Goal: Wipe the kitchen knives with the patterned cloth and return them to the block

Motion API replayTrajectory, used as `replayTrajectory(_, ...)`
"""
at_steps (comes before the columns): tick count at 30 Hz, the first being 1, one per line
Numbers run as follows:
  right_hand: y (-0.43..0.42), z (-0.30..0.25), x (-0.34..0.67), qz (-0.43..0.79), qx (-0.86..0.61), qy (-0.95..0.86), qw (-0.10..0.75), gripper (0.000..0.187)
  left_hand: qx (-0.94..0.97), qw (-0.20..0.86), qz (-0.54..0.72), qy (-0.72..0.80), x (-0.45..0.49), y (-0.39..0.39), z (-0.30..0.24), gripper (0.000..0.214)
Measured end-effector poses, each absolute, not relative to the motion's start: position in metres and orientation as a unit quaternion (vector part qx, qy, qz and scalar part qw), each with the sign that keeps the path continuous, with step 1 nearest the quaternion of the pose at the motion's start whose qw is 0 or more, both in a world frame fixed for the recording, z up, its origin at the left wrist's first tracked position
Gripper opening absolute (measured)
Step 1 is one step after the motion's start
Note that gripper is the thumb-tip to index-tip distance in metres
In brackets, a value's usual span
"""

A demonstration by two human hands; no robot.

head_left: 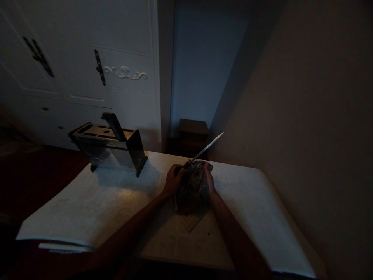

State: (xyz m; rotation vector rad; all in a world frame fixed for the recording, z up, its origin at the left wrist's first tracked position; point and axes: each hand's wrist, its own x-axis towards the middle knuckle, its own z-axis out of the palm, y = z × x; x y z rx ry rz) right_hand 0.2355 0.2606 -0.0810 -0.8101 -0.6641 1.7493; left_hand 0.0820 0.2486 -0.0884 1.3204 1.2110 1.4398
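My left hand (173, 180) is closed round the dark handle of a sharpening steel (207, 146), a thin silvery rod that slants up and away to the right. A dark patterned cloth (194, 184) hangs bunched between my hands. On its right side, my right hand (210, 181) grips the cloth, thumb up near its top edge. The fingers behind the cloth are hidden. Under the cloth a pale, pointed corner (190, 222) of some flat piece shows on the table. The dim light hides finer detail.
A knife block (113, 155) with one black-handled knife (114, 126) in its slotted top stands at the left of the white-covered table (247, 210). Behind are a white cabinet (128, 103) and a small brown box-like piece (194, 130). A wall (305, 116) rises on the right.
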Motion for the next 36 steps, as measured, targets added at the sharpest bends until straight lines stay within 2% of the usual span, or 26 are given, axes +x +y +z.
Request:
replayTrajectory(2,0.257,-0.074,0.233,0.755,-0.326,-0.272,0.499,0.072,0.499,0.46,0.575,0.457,0.086,0.248,-0.09,0.036)
replayTrajectory(6,0.247,-0.066,0.231,0.758,-0.305,-0.279,0.505,0.082,0.448,0.546,0.586,0.396,0.094,0.246,-0.097,0.053)
replayTrajectory(8,0.243,-0.067,0.23,0.759,-0.304,-0.284,0.501,0.079,0.438,0.564,0.596,0.366,0.098,0.244,-0.102,0.057)
replayTrajectory(10,0.24,-0.071,0.23,0.746,-0.321,-0.301,0.5,0.067,0.448,0.566,0.597,0.351,0.099,0.242,-0.107,0.057)
replayTrajectory(12,0.239,-0.075,0.229,0.715,-0.349,-0.328,0.509,0.059,0.474,0.546,0.594,0.353,0.099,0.241,-0.11,0.055)
replayTrajectory(17,0.243,-0.076,0.224,0.663,-0.366,-0.382,0.529,0.059,0.557,0.481,0.563,0.377,0.096,0.238,-0.108,0.044)
replayTrajectory(22,0.25,-0.082,0.222,0.626,-0.354,-0.383,0.58,0.043,0.663,0.39,0.528,0.361,0.098,0.235,-0.101,0.033)
replayTrajectory(25,0.251,-0.087,0.221,0.602,-0.363,-0.364,0.611,0.037,0.708,0.327,0.502,0.373,0.096,0.234,-0.098,0.033)
replayTrajectory(29,0.251,-0.089,0.221,0.571,-0.399,-0.329,0.638,0.038,0.726,0.215,0.512,0.405,0.088,0.235,-0.095,0.039)
replayTrajectory(32,0.254,-0.092,0.224,0.544,-0.451,-0.277,0.651,0.04,0.669,0.202,0.555,0.451,0.078,0.241,-0.093,0.044)
replayTrajectory(36,0.26,-0.1,0.23,0.53,-0.454,-0.23,0.678,0.045,0.588,0.245,0.581,0.507,0.069,0.253,-0.092,0.029)
